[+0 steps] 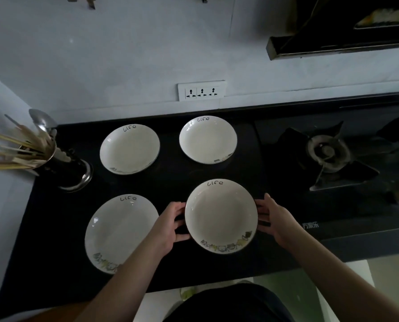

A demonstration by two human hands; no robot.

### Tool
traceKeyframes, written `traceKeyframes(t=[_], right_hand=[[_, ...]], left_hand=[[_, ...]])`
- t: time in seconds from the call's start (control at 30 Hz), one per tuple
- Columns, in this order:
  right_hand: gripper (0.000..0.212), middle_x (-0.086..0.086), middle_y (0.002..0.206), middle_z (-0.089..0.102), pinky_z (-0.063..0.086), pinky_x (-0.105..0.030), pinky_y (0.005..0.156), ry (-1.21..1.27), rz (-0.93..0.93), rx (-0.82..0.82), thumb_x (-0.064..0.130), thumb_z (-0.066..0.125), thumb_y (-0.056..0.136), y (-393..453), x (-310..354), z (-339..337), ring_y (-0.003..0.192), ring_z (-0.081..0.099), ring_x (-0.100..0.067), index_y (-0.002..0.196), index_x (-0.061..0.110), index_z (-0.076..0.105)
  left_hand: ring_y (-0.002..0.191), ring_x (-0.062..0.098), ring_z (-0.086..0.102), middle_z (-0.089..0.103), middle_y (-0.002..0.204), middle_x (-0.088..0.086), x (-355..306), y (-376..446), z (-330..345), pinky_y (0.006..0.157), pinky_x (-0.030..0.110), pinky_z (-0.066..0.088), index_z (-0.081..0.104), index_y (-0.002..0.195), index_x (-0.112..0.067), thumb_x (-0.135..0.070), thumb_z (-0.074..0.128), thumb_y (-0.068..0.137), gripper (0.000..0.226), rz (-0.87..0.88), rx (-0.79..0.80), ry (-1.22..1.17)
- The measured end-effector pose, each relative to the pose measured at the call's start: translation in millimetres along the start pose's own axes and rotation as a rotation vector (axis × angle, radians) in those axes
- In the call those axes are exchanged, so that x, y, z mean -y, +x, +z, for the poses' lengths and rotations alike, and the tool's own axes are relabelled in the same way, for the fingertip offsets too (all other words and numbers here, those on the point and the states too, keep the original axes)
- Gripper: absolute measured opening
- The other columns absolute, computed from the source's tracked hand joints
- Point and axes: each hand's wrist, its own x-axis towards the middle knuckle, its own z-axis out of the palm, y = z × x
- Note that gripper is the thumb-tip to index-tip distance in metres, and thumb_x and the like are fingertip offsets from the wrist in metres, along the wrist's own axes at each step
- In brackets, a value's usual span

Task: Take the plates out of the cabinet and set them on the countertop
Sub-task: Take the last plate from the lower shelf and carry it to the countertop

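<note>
Four plates in a 2x2 grid on worktop [42,217]: near-right plate [220,216] between both hands; utensil holder [61,163] far left, gas burner [328,152] right (socket strip [201,91] behind).

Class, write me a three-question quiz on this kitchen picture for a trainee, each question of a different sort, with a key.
1. How many plates are on the countertop?
2. True or false: the left hand and right hand are at opposite sides of the near right plate.
3. What stands at the counter's left end? A) a kettle B) a utensil holder C) a pan

Key: 1. Four, counting the near left plate, far left plate and far right plate. 2. True. 3. B.
</note>
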Motion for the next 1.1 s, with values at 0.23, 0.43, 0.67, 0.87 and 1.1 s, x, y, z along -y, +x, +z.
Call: traceKeyframes(t=[0.23,0.43,0.67,0.87,1.1], right_hand=[[0.041,-0.008,0.108,0.066,0.047,-0.045,0.089,-0.057,0.013,-0.003,0.044,0.036,0.102,16.4,3.1,-5.6,0.1,0.06,-0.025,0.114,0.014,0.06],[0.041,-0.011,0.111,0.065,0.046,-0.046,0.091,-0.073,0.029,0.002,0.042,0.036,0.102,21.8,1.0,-9.7,0.104,0.06,-0.028,0.117,0.012,0.059],[0.037,-0.01,0.108,0.065,0.048,-0.044,0.086,-0.075,0.054,0.03,0.041,0.036,0.102,23.9,-4.1,-17.3,0.1,0.061,-0.026,0.112,0.013,0.059],[0.036,-0.006,0.102,0.068,0.049,-0.039,0.073,-0.057,0.041,0.03,0.045,0.037,0.101,31.4,-12.3,-24.8,0.095,0.063,-0.023,0.102,0.019,0.062],[0.033,-0.002,0.098,0.069,0.048,-0.04,0.08,-0.032,-0.012,-0.009,0.043,0.038,0.102,35.7,-17.4,-24.6,0.092,0.063,-0.02,0.102,0.021,0.063]], left_hand=[[0.132,0.026,0.047,0.044,0.152,0.003,-2.8,1.2,14.5,0.072,0.043,0.054,0.049,0.142,-0.021,-0.039,0.043,0.1,0.046,-0.024,-0.065,-0.002],[0.134,0.028,0.045,0.043,0.152,0.004,0.1,1.7,20.6,0.083,0.048,0.053,0.048,0.143,-0.021,-0.04,0.044,0.1,0.047,-0.046,-0.097,0.003],[0.132,0.026,0.047,0.046,0.15,0.003,7.5,-1.6,22.5,0.087,0.049,0.054,0.049,0.141,-0.022,-0.04,0.044,0.099,0.046,-0.026,-0.098,0.028],[0.13,0.024,0.048,0.046,0.15,0.0,5.3,-2.0,26.1,0.074,0.041,0.055,0.05,0.141,-0.023,-0.043,0.043,0.099,0.047,-0.013,-0.077,0.06],[0.13,0.024,0.049,0.045,0.151,0.002,4.9,-3.9,30.4,0.074,0.039,0.056,0.044,0.147,-0.023,-0.042,0.047,0.1,0.05,-0.009,-0.087,0.019]])
